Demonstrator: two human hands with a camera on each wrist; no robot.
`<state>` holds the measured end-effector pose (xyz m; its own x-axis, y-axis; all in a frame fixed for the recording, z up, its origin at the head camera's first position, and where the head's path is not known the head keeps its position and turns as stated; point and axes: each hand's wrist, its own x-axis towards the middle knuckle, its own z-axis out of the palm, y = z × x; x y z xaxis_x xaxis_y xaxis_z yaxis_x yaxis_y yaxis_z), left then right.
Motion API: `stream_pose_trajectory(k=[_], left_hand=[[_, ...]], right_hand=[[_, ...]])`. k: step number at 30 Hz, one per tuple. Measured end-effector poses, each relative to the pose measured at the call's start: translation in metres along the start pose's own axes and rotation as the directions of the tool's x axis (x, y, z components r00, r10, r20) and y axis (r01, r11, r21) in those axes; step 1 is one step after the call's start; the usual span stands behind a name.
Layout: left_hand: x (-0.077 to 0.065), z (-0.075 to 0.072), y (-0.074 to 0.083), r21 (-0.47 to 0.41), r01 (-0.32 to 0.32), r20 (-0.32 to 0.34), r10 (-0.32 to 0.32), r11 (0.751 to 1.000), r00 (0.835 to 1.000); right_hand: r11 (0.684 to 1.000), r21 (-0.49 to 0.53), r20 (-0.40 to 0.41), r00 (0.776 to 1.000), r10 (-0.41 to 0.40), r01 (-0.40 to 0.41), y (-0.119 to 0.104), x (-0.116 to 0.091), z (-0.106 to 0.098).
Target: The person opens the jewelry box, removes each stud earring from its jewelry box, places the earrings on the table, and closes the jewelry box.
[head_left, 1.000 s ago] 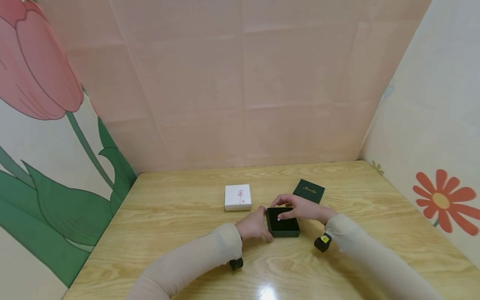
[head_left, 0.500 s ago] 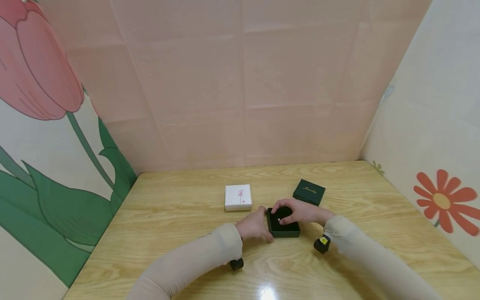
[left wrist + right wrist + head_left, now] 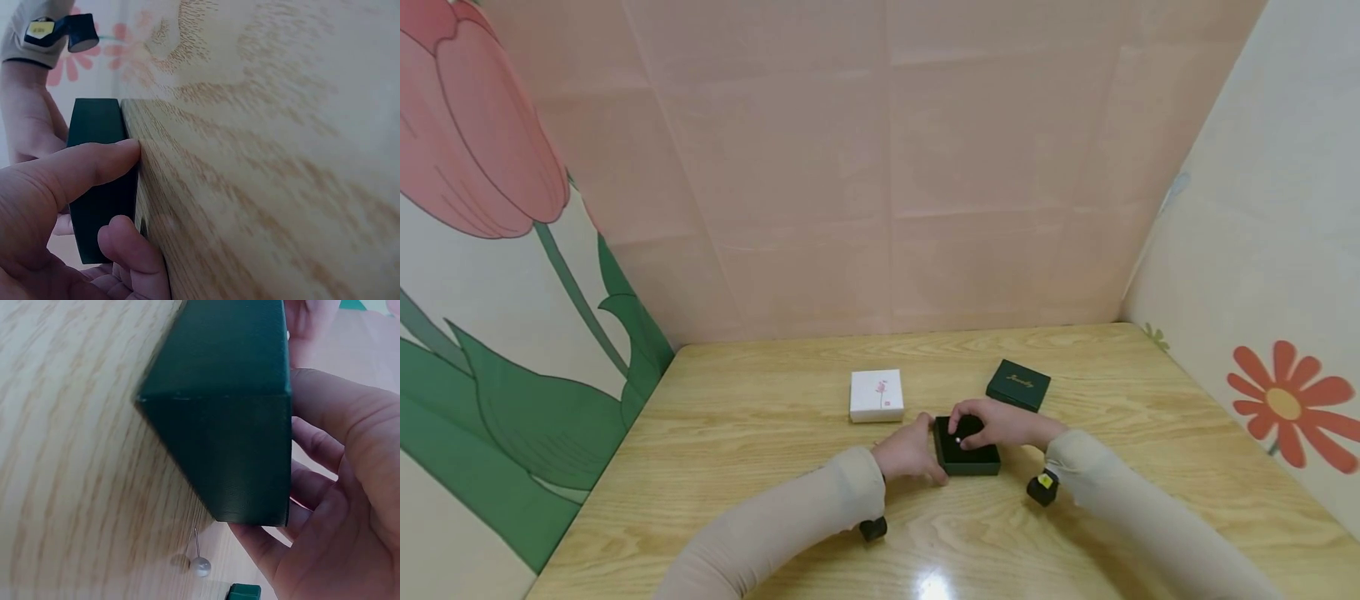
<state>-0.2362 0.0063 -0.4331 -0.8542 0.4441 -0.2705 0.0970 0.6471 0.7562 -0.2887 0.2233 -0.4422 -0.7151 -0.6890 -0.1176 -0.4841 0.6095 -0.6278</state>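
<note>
In the head view, a dark green jewelry box (image 3: 970, 468) stands uncovered on the table, its inside black. My left hand (image 3: 910, 450) grips the box's left end; the thumb (image 3: 94, 164) lies along the green wall in the left wrist view. From the right, my right hand (image 3: 1000, 423) reaches into the box, thumb and index finger pinching a tiny pale pearl stud earring (image 3: 958, 439). Box walls hide those fingertips in the right wrist view. There, another pearl stud earring (image 3: 201, 567) with a thin pin lies on the table beside the box.
The green lid (image 3: 1018, 384) with gold lettering lies behind my right hand. A white box (image 3: 876, 395) with a pink flower print sits behind my left hand. Pink and flower-printed sheets (image 3: 880, 167) surround the wooden table (image 3: 760, 392) at the back and sides.
My right hand has lowered into the box, its index finger coming in from the back rim toward the thumb and the pearl. The left hand and box stay in place.
</note>
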Motion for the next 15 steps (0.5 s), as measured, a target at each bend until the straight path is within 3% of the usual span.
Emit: stream_pose_trajectory(k=[15], left_hand=[[0.0021,0.0010,-0.0021,0.008,-0.003,-0.008,0.003,1.000,1.000]], right_hand=[[0.998,-0.045,0.007,0.999,-0.034,0.034,-0.0067,-0.0008,-0.0005]])
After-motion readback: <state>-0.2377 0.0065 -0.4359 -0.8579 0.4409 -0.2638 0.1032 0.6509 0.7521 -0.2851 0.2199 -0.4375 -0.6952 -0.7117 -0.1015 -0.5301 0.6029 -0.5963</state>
